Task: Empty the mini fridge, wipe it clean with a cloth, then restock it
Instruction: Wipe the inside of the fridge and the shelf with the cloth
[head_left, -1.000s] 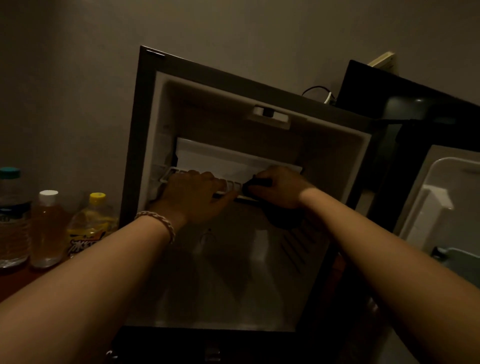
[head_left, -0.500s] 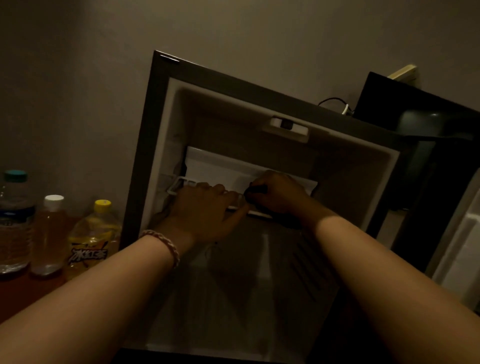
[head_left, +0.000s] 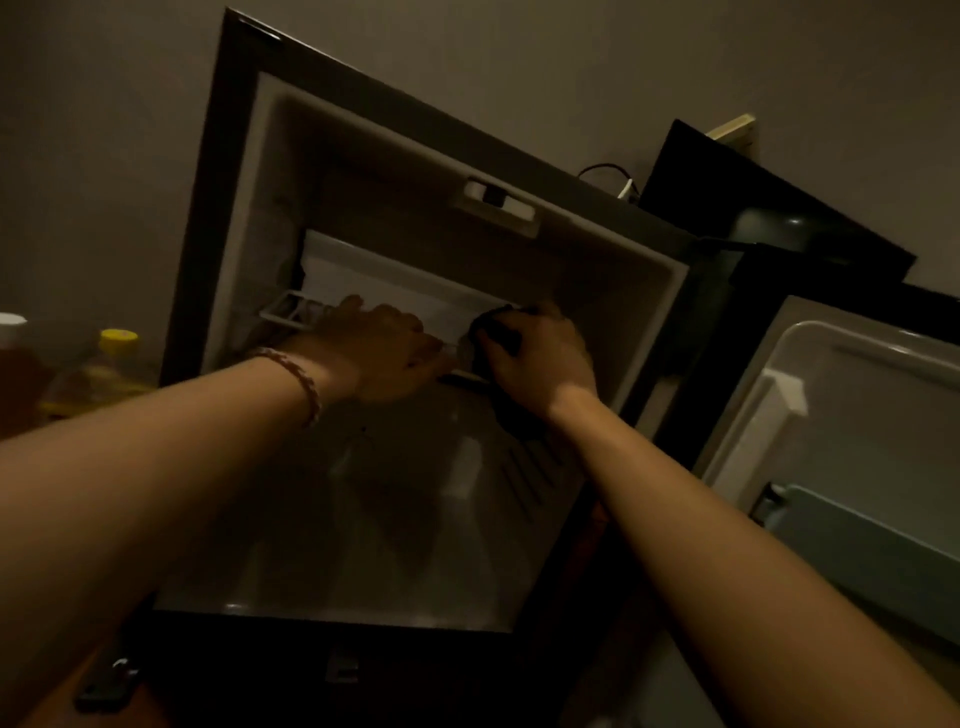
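A dark-framed mini fridge with a pale plastic interior (head_left: 597, 249) is seen standing open in dim light, its white-lined door (head_left: 852, 415) swung to the right. A white wire shelf (head_left: 291, 312) is set across the upper part of the cavity. The left hand (head_left: 374, 353), a braided bracelet (head_left: 298, 382) worn at its wrist, is laid over the shelf's front rail, fingers curled onto it. The right hand (head_left: 540, 353) is closed around a dark cloth (head_left: 493, 325), pressed against the shelf just beside the left hand. At the far left, a yellow-capped clear bottle (head_left: 104, 374) and a white-capped bottle of amber liquid (head_left: 15, 358) are stood; their labels appear too blurred to be read.
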